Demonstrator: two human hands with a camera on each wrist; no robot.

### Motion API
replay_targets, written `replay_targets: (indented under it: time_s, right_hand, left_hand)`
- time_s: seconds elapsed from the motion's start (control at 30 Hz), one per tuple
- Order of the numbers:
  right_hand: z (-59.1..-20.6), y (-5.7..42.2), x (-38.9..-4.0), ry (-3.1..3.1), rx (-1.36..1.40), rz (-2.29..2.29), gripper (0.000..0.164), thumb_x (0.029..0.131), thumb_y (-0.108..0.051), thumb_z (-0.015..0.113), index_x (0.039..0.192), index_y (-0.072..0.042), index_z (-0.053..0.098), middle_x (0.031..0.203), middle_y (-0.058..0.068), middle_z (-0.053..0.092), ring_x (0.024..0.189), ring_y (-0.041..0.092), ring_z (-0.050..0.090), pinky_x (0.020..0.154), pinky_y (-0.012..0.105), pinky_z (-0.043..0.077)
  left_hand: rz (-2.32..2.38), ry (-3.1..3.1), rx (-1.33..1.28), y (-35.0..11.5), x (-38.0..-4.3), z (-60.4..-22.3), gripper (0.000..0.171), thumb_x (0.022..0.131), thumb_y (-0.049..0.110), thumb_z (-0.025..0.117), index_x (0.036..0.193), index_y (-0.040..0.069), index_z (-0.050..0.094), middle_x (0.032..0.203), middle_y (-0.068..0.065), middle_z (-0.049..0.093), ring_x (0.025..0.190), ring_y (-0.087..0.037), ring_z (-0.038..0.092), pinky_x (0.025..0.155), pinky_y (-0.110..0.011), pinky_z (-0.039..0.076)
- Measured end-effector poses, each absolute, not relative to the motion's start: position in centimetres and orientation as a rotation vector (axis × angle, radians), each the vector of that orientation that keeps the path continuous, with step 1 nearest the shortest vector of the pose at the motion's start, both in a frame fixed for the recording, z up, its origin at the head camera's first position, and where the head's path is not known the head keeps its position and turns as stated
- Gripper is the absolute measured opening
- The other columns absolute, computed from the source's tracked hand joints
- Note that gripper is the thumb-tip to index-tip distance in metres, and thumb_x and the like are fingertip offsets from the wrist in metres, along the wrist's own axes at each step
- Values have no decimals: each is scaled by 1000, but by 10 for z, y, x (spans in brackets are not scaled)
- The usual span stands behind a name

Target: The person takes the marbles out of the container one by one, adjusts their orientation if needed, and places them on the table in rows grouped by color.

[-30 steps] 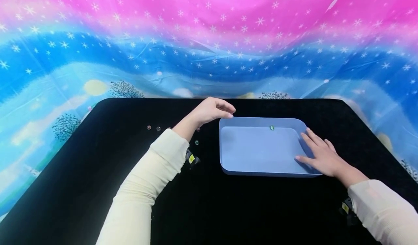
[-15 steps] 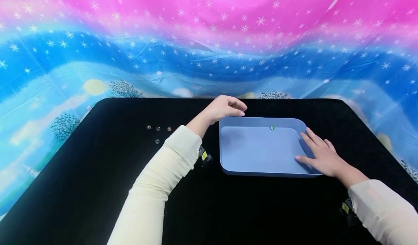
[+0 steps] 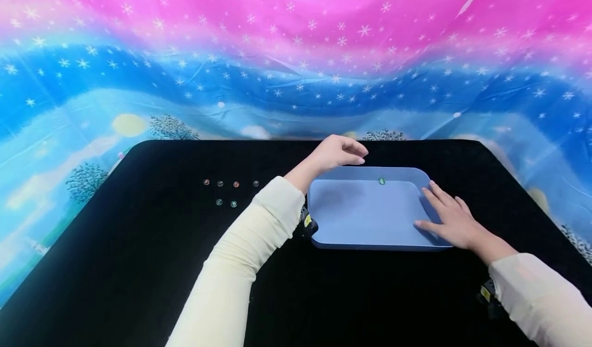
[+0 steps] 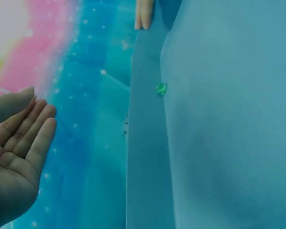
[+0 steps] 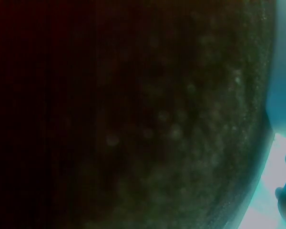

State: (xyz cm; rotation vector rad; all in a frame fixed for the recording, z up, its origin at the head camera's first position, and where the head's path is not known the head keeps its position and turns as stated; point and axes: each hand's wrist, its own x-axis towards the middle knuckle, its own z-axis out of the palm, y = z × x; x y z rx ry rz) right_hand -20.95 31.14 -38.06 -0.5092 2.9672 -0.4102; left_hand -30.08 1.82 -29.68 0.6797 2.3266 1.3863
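Note:
Over the back rim of the blue tray [image 3: 370, 218], my left hand [image 3: 341, 152] is raised with its thumb and fingers apart. In the left wrist view that hand's palm [image 4: 16, 157] shows bare, its fingers slightly bent. A small green glass bead [image 3: 381, 181] lies inside the tray by the back wall, seen also in the left wrist view as a shiny green bead [image 4: 161, 89]. My right hand [image 3: 450, 221] rests on the tray's right side, fingers spread over the rim. The right wrist view is mostly dark and blurred.
Several small round glass beads [image 3: 236, 184], clear, greenish and orange-tinted, lie left of the tray on the black-covered table [image 3: 115, 254]. A patterned pink and blue cloth [image 3: 296, 64] hangs behind the table's back edge.
My left hand has moved right, from the tray's back left corner to above its back rim. More beads show where the forearm was. The right hand keeps its place.

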Motion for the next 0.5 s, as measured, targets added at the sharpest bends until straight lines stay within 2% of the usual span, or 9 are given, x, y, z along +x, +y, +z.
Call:
replay_targets:
  time_s: [0.27,0.5]
  right_hand:
    - [-380,309,-209,2946,-482,-406,86,82,-53,46,136,4,11,140,23,-6,124,42,3,91,62,-2]
    - [-379,309,-210,2952,-471,-397,86,83,-52,45,137,3,7,140,23,-6,125,41,3,91,62,-2]
  left_hand:
    - [1414,2344,765,40,-304,-304,25,80,16,62,105,11,62,99,5,61,88,-5,54,70,-17,44]
    - [1372,2380,806,57,-305,-317,22,80,14,62,102,14,63,96,9,61,85,-1,54,69,-15,43]
